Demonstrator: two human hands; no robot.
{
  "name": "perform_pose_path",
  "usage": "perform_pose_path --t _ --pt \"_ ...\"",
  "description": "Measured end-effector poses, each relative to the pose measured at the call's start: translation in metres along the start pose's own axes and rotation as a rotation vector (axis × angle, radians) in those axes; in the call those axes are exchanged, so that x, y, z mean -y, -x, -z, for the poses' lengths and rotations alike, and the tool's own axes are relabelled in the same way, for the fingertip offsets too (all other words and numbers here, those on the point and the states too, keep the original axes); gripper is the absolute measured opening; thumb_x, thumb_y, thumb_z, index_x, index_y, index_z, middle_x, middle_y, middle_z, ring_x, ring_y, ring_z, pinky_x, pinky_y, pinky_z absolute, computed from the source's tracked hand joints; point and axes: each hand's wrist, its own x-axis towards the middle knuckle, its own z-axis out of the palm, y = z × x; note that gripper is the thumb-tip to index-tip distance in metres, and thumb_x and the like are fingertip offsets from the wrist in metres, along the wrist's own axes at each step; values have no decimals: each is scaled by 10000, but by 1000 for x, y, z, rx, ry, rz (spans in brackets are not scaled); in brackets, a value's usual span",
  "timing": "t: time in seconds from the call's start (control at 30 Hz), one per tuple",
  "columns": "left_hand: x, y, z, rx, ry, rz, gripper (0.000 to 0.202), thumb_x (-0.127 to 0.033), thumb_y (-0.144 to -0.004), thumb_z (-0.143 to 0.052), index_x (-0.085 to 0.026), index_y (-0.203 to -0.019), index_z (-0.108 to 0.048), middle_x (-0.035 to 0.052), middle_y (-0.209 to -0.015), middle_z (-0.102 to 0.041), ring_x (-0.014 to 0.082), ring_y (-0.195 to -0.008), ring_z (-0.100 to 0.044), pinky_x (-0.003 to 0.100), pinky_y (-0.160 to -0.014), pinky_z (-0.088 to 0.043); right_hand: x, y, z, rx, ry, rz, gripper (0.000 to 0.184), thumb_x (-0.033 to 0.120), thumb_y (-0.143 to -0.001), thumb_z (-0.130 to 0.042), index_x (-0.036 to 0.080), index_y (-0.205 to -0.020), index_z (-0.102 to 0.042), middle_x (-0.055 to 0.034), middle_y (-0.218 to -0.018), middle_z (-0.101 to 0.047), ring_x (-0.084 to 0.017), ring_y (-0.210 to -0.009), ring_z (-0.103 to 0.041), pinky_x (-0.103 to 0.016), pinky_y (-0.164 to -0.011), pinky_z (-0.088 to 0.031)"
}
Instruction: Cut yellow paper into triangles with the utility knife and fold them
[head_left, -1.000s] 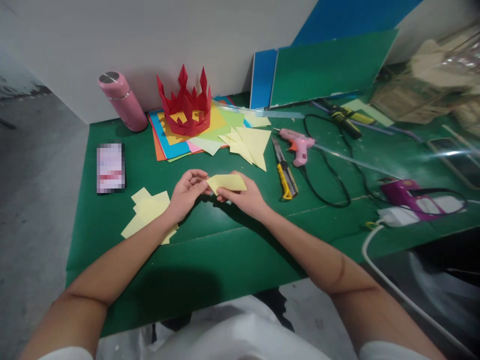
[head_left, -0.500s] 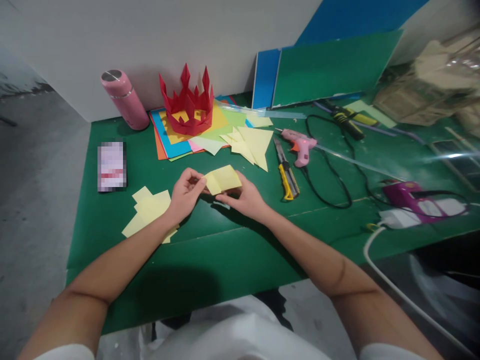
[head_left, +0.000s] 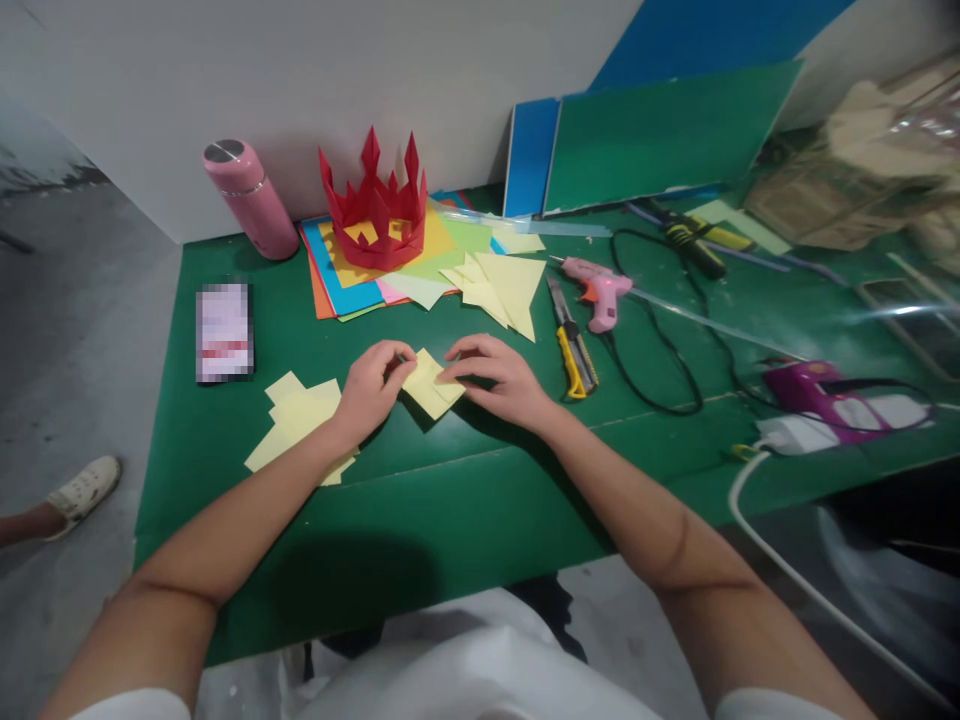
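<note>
A small folded square of pale yellow paper (head_left: 429, 385) is between my hands, turned with one corner toward me, low over the green table (head_left: 480, 520). My left hand (head_left: 373, 388) pinches its left corner between thumb and fingers. At its right side, my right hand (head_left: 499, 380) has the fingertips on a folded flap, with the thumb and fingers partly apart. Several yellow paper pieces (head_left: 300, 425) lie in a pile beside my left forearm. Folded yellow triangles (head_left: 510, 285) lie beyond my right hand, near a red paper crown (head_left: 382, 235) on coloured sheets (head_left: 352, 298).
A yellow utility knife (head_left: 574, 355) and a pink glue gun (head_left: 600, 290) with a black cord lie to the right. Farther right is a purple device (head_left: 814, 395) by a white power strip. A pink bottle (head_left: 251, 205) stands back left, above a blurred-out item (head_left: 225, 332). Someone's foot (head_left: 86, 495) shows at left.
The yellow paper has been lowered and turned from a wide held piece to a diamond. My right hand has shifted its fingers onto the top. A person's foot has come into view at left.
</note>
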Motion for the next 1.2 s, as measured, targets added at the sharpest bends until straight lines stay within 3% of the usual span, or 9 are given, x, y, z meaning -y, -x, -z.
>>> perform_pose_path --t 0.17,0.37,0.5,0.63,0.77,0.87,0.97,1.07,1.2 --pt "7 -1 -2 64 -47 -131 123 -159 -915 -517 -184 -925 -637 46 -1010 -676 159 -950 -621 324 -878 -497 -6 2 1 85 67 73 205 120 -864 -547 239 -930 -701 -54 -968 -656 -176 -908 -606 -356 -813 -475" --pt "16 1 -8 150 -157 -305 141 -148 -919 -525 -168 -960 -658 89 -1134 -637 199 -1047 -589 387 -918 -484 -15 3 3 185 144 174 167 175 -901 -556 207 -922 -719 -72 -904 -664 -168 -815 -579 -324 -745 -467" --pt "16 1 -7 112 -311 -409 151 -192 -927 -530 -164 -902 -676 98 -1049 -634 229 -1002 -555 429 -901 -455 -13 2 6 268 187 182 179 237 -921 -553 213 -960 -726 -74 -902 -658 -174 -833 -570 -331 -757 -467" --pt "16 0 -6 201 -303 -457 211 -212 -967 -454 -157 -941 -655 86 -955 -652 194 -875 -578 374 -797 -474 -9 0 8 304 187 179 198 252 -935 -535 220 -973 -726 -76 -929 -685 -182 -860 -578 -345 -774 -467" --pt "15 0 -6 233 -284 -489 205 -202 -969 -435 -154 -950 -634 95 -974 -677 195 -877 -605 367 -790 -481 -8 -1 7 300 116 166 198 266 -939 -534 206 -947 -722 -65 -881 -710 -173 -822 -599 -330 -760 -472" --pt "11 2 -4 218 -254 -493 155 -132 -914 -457 -165 -911 -609 80 -962 -694 194 -863 -616 372 -809 -485 -8 0 7 296 77 130 195 303 -930 -552 204 -922 -719 -66 -858 -714 -176 -823 -612 -327 -761 -474" --pt "5 3 -1 254 -224 -497 184 -39 -753 -464 -179 -821 -563 66 -946 -696 197 -838 -613 375 -808 -487 -7 1 8 299 57 81 196 321 -919 -570 196 -887 -718 -69 -862 -708 -178 -839 -613 -322 -766 -476" --pt "-2 3 3 319 -246 -517 201 -49 -619 -476 -182 -759 -530 83 -976 -675 219 -854 -593 386 -802 -480 -5 1 8 303 47 39 195 334 -912 -582 201 -877 -721 -67 -871 -703 -176 -845 -612 -320 -768 -478" --pt "-9 3 6 399 -308 -511 118 -157 -674 -535 -178 -789 -546 96 -974 -640 232 -873 -568 388 -795 -474 -5 1 8 290 38 33 200 331 -912 -582 199 -874 -728 -64 -869 -706 -172 -840 -615 -321 -772 -480"
